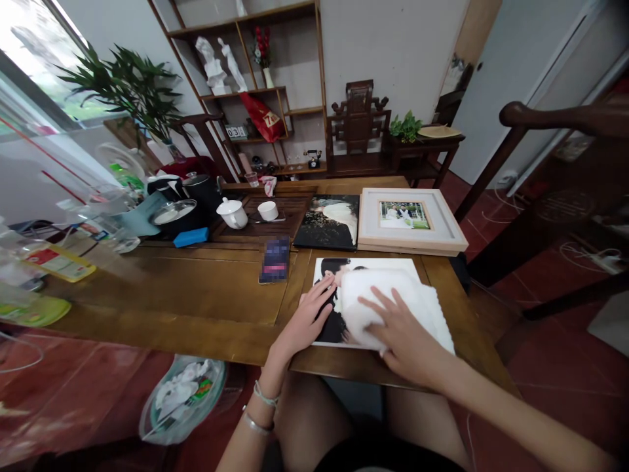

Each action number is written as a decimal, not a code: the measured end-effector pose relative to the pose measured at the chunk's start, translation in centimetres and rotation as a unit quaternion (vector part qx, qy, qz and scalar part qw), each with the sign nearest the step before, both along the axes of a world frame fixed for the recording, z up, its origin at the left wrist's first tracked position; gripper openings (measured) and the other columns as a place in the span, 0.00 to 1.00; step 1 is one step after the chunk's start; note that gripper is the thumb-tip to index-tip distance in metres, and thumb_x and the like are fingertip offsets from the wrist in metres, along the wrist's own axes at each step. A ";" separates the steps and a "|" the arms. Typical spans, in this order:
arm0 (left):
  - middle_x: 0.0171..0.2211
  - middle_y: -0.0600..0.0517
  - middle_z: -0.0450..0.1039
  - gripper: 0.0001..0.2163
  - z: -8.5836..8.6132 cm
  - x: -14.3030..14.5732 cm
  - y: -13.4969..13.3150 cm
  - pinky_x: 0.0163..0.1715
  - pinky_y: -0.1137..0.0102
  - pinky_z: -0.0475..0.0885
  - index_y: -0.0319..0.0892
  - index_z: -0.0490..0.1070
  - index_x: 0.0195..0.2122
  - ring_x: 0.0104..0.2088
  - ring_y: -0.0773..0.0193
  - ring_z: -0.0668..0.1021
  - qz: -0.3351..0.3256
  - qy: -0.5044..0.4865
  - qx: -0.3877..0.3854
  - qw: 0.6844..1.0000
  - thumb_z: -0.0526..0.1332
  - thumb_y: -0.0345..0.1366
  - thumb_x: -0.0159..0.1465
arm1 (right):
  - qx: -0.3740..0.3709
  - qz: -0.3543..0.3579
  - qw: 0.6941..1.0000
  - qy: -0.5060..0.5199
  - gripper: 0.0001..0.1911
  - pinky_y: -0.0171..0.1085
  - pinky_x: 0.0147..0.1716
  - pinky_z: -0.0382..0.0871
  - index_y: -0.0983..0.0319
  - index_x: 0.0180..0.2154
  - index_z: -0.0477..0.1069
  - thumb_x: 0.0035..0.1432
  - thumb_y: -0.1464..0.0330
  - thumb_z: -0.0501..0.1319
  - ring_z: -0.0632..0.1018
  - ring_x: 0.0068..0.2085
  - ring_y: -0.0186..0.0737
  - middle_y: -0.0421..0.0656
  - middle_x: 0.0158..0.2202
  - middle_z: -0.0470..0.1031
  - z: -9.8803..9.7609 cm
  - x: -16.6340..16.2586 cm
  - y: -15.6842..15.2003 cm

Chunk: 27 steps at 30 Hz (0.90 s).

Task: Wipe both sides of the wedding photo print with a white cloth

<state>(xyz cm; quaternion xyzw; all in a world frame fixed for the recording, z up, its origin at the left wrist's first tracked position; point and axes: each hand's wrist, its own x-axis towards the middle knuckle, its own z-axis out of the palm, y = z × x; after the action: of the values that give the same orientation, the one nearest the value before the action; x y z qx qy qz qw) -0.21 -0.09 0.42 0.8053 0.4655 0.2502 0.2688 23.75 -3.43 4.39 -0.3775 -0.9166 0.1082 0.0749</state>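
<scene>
A large photo print (328,328) lies flat at the near edge of the wooden table (196,295). A white cloth (393,295) is spread over its right part. My right hand (400,334) lies flat on the cloth, fingers spread and pressing down. My left hand (307,318) rests open on the print's left edge, fingertips on the dark area. Two bracelets circle my left wrist.
Behind the print lie a dark photo print (330,221) and a framed photo (407,219). A phone (275,260) lies mid-table. Teaware, a white teapot (232,213), cup (268,210) and a blue sponge (190,236) stand at the left. A bin (184,396) sits under the table.
</scene>
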 end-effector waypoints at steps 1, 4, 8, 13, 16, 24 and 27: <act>0.68 0.51 0.47 0.21 0.0 0.0 0.0 0.65 0.54 0.47 0.52 0.50 0.65 0.67 0.60 0.51 -0.002 -0.001 -0.001 1.000 0.45 0.39 0.71 | -0.012 0.026 1.000 0.005 0.22 0.65 0.61 0.34 0.60 0.43 0.75 0.43 0.76 0.58 0.44 0.67 0.62 0.48 0.65 0.54 0.0 0.0 -1.5; 0.68 0.50 0.47 0.22 0.0 0.0 0.0 0.65 0.54 0.47 0.51 0.50 0.65 0.68 0.60 0.51 -0.007 -0.003 0.000 1.000 0.45 0.39 0.71 | -0.029 0.086 0.996 0.020 0.18 0.61 0.63 0.32 0.59 0.37 0.75 0.41 0.75 0.59 0.43 0.67 0.57 0.43 0.67 0.51 0.1 0.7 -3.8; 0.68 0.50 0.48 0.21 -0.1 0.0 0.0 0.64 0.53 0.47 0.52 0.51 0.65 0.67 0.59 0.52 -0.002 0.000 0.008 1.000 0.45 0.39 0.70 | 0.020 0.043 0.999 0.026 0.18 0.62 0.62 0.34 0.59 0.39 0.73 0.44 0.76 0.58 0.48 0.67 0.53 0.45 0.64 0.59 -0.3 3.1 -0.1; 0.68 0.50 0.48 0.21 0.0 0.0 0.0 0.64 0.53 0.47 0.51 0.51 0.65 0.67 0.59 0.51 -0.001 0.003 0.009 1.000 0.45 0.39 0.71 | 0.087 -0.061 0.994 0.001 0.14 0.66 0.59 0.43 0.65 0.40 0.72 0.50 0.74 0.56 0.54 0.65 0.58 0.59 0.58 0.65 -0.9 5.8 6.0; 0.67 0.50 0.48 0.21 0.0 -0.1 0.0 0.64 0.53 0.48 0.52 0.51 0.65 0.67 0.59 0.52 -0.004 0.003 0.009 1.000 0.45 0.39 0.71 | 0.089 -0.057 0.994 -0.003 0.19 0.67 0.58 0.43 0.63 0.42 0.72 0.46 0.76 0.56 0.52 0.65 0.58 0.55 0.61 0.62 -1.2 5.8 4.9; 0.68 0.52 0.48 0.21 0.2 -0.1 0.1 0.65 0.54 0.47 0.52 0.51 0.65 0.67 0.60 0.51 -0.026 0.005 0.010 1.000 0.45 0.38 0.71 | 0.000 0.076 0.997 0.020 0.26 0.65 0.60 0.27 0.55 0.39 0.75 0.35 0.77 0.56 0.43 0.67 0.58 0.38 0.67 0.49 -0.5 3.7 -3.3; 0.68 0.52 0.48 0.21 0.2 -0.1 0.1 0.65 0.54 0.47 0.53 0.51 0.65 0.67 0.60 0.51 -0.023 0.006 0.006 1.000 0.45 0.38 0.71 | 0.009 0.064 0.998 0.021 0.26 0.64 0.61 0.30 0.56 0.40 0.75 0.36 0.77 0.55 0.46 0.67 0.55 0.40 0.66 0.53 -0.5 4.0 -1.7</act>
<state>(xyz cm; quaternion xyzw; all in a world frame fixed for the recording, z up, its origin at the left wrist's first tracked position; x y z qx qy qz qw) -0.35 0.00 0.60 0.8189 0.4472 0.2418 0.2663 27.77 -5.08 3.89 -0.3150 -0.9381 0.1121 0.0906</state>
